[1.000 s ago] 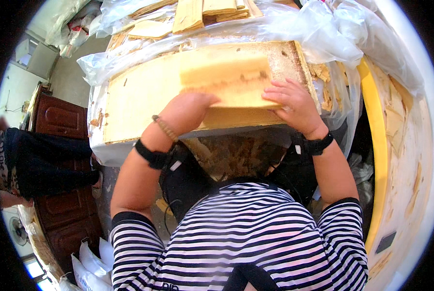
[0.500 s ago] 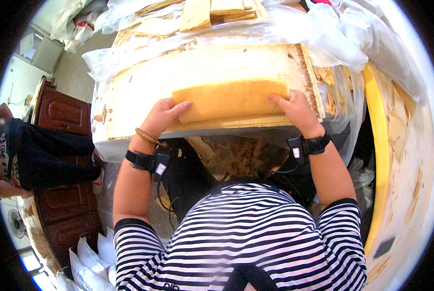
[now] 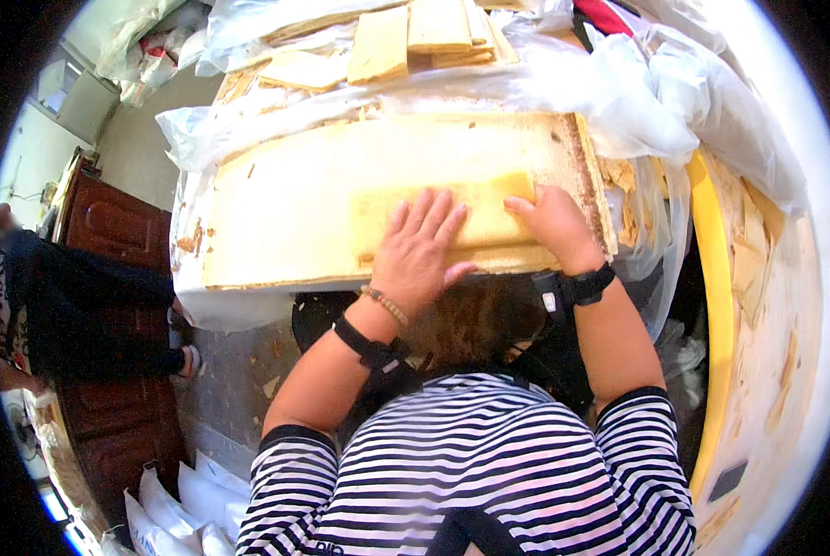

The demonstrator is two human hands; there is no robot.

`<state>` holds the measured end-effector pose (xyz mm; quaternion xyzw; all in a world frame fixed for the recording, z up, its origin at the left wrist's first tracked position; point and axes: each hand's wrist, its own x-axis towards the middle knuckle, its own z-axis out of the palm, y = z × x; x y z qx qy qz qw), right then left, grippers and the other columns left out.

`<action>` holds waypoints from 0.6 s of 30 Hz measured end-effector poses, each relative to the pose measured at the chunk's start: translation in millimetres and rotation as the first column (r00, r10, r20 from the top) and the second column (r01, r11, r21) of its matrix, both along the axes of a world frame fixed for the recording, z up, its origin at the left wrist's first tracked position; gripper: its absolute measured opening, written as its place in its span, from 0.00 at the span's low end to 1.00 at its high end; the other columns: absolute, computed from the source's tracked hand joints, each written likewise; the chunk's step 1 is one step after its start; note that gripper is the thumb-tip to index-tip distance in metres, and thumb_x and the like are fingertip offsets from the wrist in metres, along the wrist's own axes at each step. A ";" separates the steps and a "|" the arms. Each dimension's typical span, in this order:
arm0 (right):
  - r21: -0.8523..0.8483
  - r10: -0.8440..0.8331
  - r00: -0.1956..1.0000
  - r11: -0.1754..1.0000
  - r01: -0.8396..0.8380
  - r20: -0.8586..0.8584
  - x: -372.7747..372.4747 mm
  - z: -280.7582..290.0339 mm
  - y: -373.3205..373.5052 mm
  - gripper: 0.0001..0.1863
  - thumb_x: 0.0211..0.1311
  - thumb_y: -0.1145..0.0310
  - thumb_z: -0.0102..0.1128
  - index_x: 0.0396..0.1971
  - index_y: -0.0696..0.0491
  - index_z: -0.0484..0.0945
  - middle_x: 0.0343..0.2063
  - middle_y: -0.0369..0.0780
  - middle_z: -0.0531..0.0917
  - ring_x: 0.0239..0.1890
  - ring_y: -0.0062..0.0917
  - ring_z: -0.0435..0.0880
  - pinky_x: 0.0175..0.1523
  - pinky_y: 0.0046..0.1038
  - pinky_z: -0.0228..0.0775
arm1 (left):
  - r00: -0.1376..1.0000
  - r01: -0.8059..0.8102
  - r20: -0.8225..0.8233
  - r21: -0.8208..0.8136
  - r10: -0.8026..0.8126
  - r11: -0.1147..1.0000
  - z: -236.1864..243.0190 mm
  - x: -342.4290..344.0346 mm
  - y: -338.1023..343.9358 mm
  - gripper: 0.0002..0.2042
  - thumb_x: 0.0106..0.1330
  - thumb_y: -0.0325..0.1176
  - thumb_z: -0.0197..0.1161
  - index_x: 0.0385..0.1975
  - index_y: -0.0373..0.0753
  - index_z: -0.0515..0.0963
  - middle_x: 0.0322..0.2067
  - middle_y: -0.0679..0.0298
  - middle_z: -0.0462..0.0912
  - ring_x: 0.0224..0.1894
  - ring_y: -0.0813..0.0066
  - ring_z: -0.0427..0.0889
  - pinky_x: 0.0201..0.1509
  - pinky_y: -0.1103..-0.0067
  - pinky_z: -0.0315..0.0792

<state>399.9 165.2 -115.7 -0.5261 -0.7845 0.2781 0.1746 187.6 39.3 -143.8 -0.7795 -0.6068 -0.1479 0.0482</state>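
Note:
A thin, soft-looking yellow sheet (image 3: 491,191) lies folded along the near right part of a wide pale board or stack of sheets (image 3: 285,195). My left hand (image 3: 415,250) rests flat on the sheet's left part, palm down, with fingers stretched and the thumb out by the near edge. At the sheet's right end is my right hand (image 3: 563,227). Its thumb lies over the top of the sheet and the other fingers are bent around that end, partly hidden. A beaded bracelet and a black strap are on my left wrist, another strap on my right.
Crumpled clear plastic (image 3: 619,111) and broken yellow pieces (image 3: 378,46) lie beyond the board. A yellow-edged surface (image 3: 716,306) with more scraps stands at the right. At left are a person in dark trousers (image 3: 100,292), brown cabinets (image 3: 118,218) and white sacks (image 3: 206,496).
The yellow sheet, held up between both hands before, now lies flatter on the board. My left hand has moved right, from gripping its left end to pressing on top with spread fingers.

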 end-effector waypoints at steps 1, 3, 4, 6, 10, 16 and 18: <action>0.095 -0.027 0.998 0.995 0.022 0.050 -3.3 2.9 -3.1 0.24 0.59 0.53 0.65 0.45 0.60 0.82 0.32 0.53 0.85 0.37 0.49 0.84 0.44 0.44 0.76 | 0.999 -0.017 -0.029 -0.030 0.016 0.999 0.8 1.4 0.6 0.41 0.64 0.65 0.55 0.73 0.47 0.59 0.74 0.56 0.57 0.77 0.56 0.51 0.78 0.60 0.44; 0.395 -0.013 0.998 0.919 -0.011 0.059 -16.4 6.7 -22.0 0.25 0.60 0.56 0.64 0.53 0.56 0.77 0.45 0.50 0.82 0.48 0.45 0.81 0.52 0.42 0.73 | 0.999 -0.024 -0.027 -0.053 0.023 0.998 -2.5 0.4 0.2 0.42 0.64 0.67 0.53 0.73 0.46 0.59 0.74 0.56 0.56 0.77 0.53 0.50 0.77 0.55 0.43; 0.643 -0.013 0.997 0.765 -0.039 0.076 -20.6 8.8 -30.1 0.29 0.61 0.58 0.64 0.61 0.53 0.73 0.57 0.47 0.78 0.58 0.40 0.77 0.60 0.39 0.69 | 0.999 -0.036 -0.040 -0.032 0.035 0.999 0.5 0.1 0.3 0.42 0.64 0.67 0.53 0.73 0.46 0.59 0.74 0.56 0.56 0.77 0.53 0.50 0.77 0.55 0.43; 0.642 0.221 0.898 0.636 -0.428 0.380 -21.9 -5.7 -34.9 0.29 0.63 0.56 0.61 0.62 0.51 0.71 0.66 0.43 0.69 0.69 0.38 0.65 0.70 0.41 0.57 | 0.999 0.000 -0.038 -0.111 -0.005 0.994 5.9 1.4 1.1 0.42 0.64 0.67 0.53 0.73 0.45 0.60 0.74 0.56 0.56 0.77 0.53 0.50 0.77 0.55 0.43; 0.426 0.255 0.908 0.819 -0.385 0.333 -14.7 -14.8 -44.0 0.35 0.64 0.48 0.59 0.66 0.51 0.67 0.69 0.42 0.66 0.73 0.40 0.58 0.76 0.42 0.46 | 0.998 0.063 -0.018 -0.147 -0.066 0.987 9.3 -22.6 0.1 0.40 0.64 0.62 0.58 0.71 0.42 0.62 0.73 0.54 0.57 0.76 0.52 0.51 0.76 0.55 0.46; 0.356 0.359 0.899 0.830 -0.430 0.249 5.7 -1.7 -26.3 0.43 0.56 0.47 0.68 0.68 0.53 0.65 0.70 0.47 0.64 0.73 0.42 0.58 0.76 0.43 0.49 | 0.973 0.148 -0.170 -0.067 -0.157 0.987 17.8 -52.0 9.1 0.27 0.63 0.42 0.63 0.62 0.40 0.71 0.66 0.56 0.70 0.65 0.57 0.71 0.62 0.67 0.72; 0.317 0.400 0.895 0.837 -0.445 0.200 11.1 1.5 -19.5 0.44 0.55 0.49 0.70 0.68 0.54 0.65 0.69 0.48 0.64 0.73 0.43 0.60 0.75 0.43 0.51 | 0.949 0.199 -0.243 -0.029 -0.200 0.980 19.6 -55.8 16.6 0.22 0.64 0.35 0.59 0.59 0.42 0.73 0.60 0.57 0.76 0.56 0.60 0.80 0.51 0.70 0.78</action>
